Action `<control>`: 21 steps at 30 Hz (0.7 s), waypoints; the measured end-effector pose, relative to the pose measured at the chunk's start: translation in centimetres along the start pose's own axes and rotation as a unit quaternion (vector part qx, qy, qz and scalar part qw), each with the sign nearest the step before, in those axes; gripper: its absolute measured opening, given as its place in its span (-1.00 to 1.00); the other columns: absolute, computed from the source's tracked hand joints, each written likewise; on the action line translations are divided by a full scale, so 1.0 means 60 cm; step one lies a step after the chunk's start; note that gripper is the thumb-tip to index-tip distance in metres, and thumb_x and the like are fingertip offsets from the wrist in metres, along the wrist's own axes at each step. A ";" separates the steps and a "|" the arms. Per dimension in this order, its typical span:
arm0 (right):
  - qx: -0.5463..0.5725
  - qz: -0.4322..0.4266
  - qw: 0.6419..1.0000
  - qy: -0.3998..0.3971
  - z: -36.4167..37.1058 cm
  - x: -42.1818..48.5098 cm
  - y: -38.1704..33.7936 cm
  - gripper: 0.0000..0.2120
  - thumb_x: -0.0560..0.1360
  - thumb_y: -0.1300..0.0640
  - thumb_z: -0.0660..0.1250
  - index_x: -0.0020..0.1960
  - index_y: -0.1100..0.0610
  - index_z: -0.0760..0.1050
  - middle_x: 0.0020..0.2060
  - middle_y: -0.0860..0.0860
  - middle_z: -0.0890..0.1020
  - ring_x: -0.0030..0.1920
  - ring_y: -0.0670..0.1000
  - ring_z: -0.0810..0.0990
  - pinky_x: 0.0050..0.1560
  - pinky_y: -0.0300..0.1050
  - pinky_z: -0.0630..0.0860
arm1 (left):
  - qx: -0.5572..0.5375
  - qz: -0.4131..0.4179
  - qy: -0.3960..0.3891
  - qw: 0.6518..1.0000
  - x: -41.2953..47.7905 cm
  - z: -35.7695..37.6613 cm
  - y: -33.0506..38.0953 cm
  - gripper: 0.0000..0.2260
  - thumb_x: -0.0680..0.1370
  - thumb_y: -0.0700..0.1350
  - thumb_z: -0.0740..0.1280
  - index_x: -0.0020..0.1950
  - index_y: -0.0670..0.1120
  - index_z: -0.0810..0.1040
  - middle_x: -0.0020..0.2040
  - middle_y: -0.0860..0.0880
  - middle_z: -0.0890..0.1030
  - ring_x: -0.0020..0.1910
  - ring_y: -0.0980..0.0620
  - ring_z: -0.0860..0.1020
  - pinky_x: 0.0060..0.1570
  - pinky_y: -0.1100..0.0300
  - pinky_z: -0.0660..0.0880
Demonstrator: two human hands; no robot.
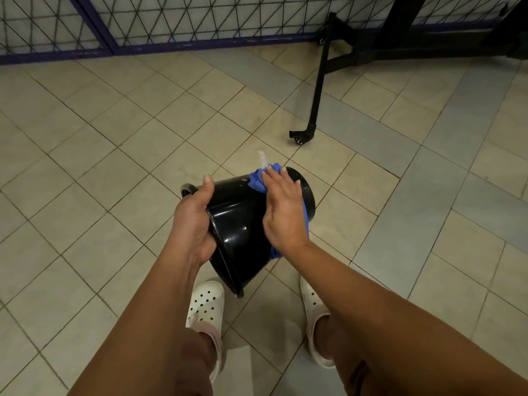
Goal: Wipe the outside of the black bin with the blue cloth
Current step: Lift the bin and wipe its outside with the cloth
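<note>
The left hand (194,221) is clamped on the rim of a glossy black plastic bin (240,224), thumb up along the outer wall and fingers curled out of sight over the lip. It holds the bin tipped on its side in the air above the beige tiled floor (114,155), with the open mouth turned toward the person's left and down and the round base pointing away to the right. To the right, the right hand (283,207) lies flat with fingers spread and pressed onto a crumpled blue cloth (258,180), which is pinned against the bin's outer wall near the base. The cloth bunches out past the fingertips at the top and hangs down below the wrist. A small white tag (262,159) sticks up from its upper edge.

Below the bin, two white perforated clogs (204,307) stand on the tiles, one under each forearm. Farther off to the right, a black metal frame leg with a small caster wheel (303,135) rests on the floor. A purple-framed wire mesh fence (171,24) runs along the back.
</note>
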State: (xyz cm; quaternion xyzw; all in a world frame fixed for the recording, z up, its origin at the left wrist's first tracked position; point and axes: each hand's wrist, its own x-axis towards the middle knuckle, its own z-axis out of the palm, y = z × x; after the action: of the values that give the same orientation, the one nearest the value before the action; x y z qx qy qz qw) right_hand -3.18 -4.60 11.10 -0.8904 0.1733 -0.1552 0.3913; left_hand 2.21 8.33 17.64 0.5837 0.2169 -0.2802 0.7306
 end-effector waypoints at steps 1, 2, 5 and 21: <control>-0.004 0.006 1.000 0.000 -0.007 0.011 0.004 -0.56 0.56 0.32 0.12 0.42 0.12 0.32 0.42 0.05 0.35 0.50 0.05 0.12 0.51 0.08 -0.08 | -0.005 0.002 -0.008 1.000 -0.002 0.002 0.001 -0.57 0.59 0.09 0.30 0.25 -0.24 0.55 0.12 -0.26 0.66 0.06 -0.22 0.67 -0.07 -0.08 0.64; -0.007 0.020 1.000 -0.001 -0.014 0.022 0.009 -0.57 0.57 0.31 0.10 0.42 0.12 0.32 0.41 0.05 0.36 0.49 0.06 0.13 0.51 0.09 -0.07 | -0.007 0.005 -0.012 1.000 -0.004 0.002 0.001 -0.60 0.59 0.07 0.30 0.24 -0.23 0.55 0.10 -0.24 0.67 0.05 -0.21 0.68 -0.12 -0.04 0.65; -0.008 0.086 0.996 0.004 -0.025 0.036 0.026 -0.58 0.59 0.29 0.07 0.44 0.11 0.29 0.43 0.05 0.33 0.50 0.05 0.11 0.49 0.13 -0.01 | -0.002 0.011 -0.007 1.000 -0.005 0.001 -0.003 -0.64 0.60 0.05 0.30 0.22 -0.20 0.56 0.08 -0.20 0.68 0.03 -0.17 0.68 -0.19 0.02 0.65; -0.021 0.077 0.997 0.009 -0.018 0.041 0.031 -0.48 0.48 0.41 0.13 0.40 0.11 0.35 0.41 0.05 0.35 0.48 0.06 0.14 0.48 0.11 0.01 | -0.018 -0.003 -0.037 0.999 -0.009 0.003 0.004 -0.75 0.61 0.00 0.28 0.08 -0.18 0.58 -0.08 -0.15 0.69 -0.05 -0.15 0.68 -0.27 0.05 0.64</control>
State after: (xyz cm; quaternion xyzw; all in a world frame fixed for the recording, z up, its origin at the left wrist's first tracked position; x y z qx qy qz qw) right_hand -1.77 -7.52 10.73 -0.8810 0.2475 -0.1291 0.3821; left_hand 1.94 8.25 18.22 0.5596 0.1965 -0.2995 0.7474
